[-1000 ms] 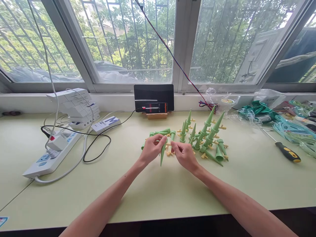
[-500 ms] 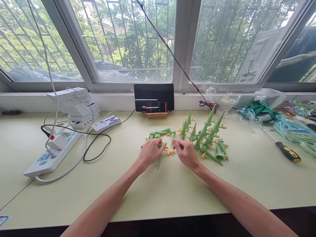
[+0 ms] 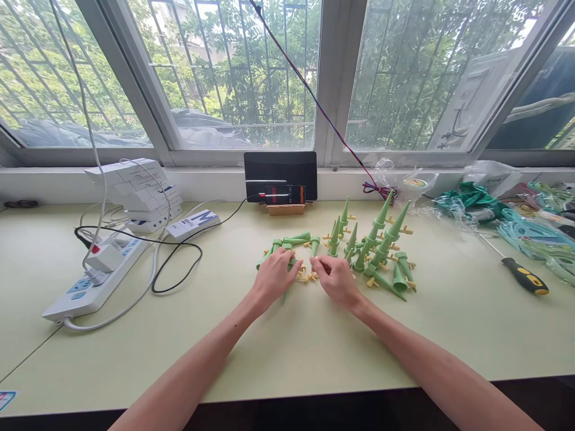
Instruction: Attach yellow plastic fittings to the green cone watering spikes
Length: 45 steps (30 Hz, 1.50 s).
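Observation:
My left hand is closed around a green plant watering spike, whose pointed end sticks out below the fingers toward me. My right hand is close by on the right, thumb and fingers pinched together; whatever they hold is too small or hidden to name. Small yellow valve pieces lie on the table between the hands. Just beyond them rest loose green spikes. Right of my right hand stands a group of green spikes fitted with yellow valves, some upright, others lying down.
A power strip with cables and stacked white boxes occupy the left. A phone leans on a dark tablet at the back. On the right are a screwdriver and bundled teal cords.
My right hand has shifted slightly left, toward my left hand. The spike in my left hand has tilted a little, its tip moving left.

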Available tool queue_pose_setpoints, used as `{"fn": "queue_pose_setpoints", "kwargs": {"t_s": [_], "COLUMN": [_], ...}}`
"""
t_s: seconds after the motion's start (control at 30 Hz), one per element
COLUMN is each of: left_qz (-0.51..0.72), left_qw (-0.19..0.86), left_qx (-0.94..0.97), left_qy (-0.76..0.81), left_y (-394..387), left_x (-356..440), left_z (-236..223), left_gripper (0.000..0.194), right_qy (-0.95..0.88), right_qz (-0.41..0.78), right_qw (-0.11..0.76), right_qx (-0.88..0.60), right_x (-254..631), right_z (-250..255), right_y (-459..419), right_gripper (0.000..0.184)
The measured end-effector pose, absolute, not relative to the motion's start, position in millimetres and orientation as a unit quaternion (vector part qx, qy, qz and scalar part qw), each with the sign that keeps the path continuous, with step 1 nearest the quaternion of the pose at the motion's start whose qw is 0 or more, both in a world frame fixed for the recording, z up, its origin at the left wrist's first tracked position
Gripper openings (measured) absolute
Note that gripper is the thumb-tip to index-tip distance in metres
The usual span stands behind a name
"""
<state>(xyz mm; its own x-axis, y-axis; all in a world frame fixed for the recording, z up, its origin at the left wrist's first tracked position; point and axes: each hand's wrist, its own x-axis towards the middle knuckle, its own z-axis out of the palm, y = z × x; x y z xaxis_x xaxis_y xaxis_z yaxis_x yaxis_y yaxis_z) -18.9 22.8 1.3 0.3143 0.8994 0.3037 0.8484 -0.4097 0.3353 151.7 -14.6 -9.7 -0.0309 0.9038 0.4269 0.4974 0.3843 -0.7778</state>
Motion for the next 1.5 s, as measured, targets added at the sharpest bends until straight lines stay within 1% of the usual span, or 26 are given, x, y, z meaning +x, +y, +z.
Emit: {"fn": "queue_pose_setpoints", "kwargs": {"t_s": [0.13,0.37,0.5,0.6,0.97,1.2,1.5], "left_qz": [0.235,0.294,0.36,0.377,0.353,0.343,0.332], "left_qw": [0.059,0.054,0.088,0.117,0.149,0.153,0.142], "left_qx": [0.808,0.805,0.803,0.806,0.829,0.834,0.838], "left_qy": [0.538,0.513,0.467,0.44,0.408,0.406,0.409], "left_y": [22.1,21.9,20.3,17.8,13.5,12.3,12.0], "left_x": [-19.5,-18.8,-16.0,-14.6,-13.0,-11.8,-11.7], "left_z": [2.7,4.4,5.9,6.5,6.7,8.9,5.8], "left_gripper": [0.023,0.021,0.02,0.018,0.022,0.025,0.024], "right_qy": [-0.697,-0.723,-0.735,-0.742,-0.762,-0.768,-0.767], "right_qz": [0.22,0.206,0.208,0.213,0.206,0.204,0.219], "right_qw": [0.456,0.427,0.404,0.381,0.305,0.299,0.281], "right_qx": [-0.507,-0.503,-0.504,-0.508,-0.533,-0.529,-0.533], "right_x": [152.3,153.1,152.7,152.5,153.3,152.8,152.6], "right_z": [-10.0,-12.7,-14.9,-15.3,-12.4,-14.5,-12.8], "right_y": [-15.3,-14.5,-14.0,-14.6,-17.5,-16.7,-18.2], "right_gripper": [0.04,0.023,0.014,0.012,0.01,0.012,0.011]}}
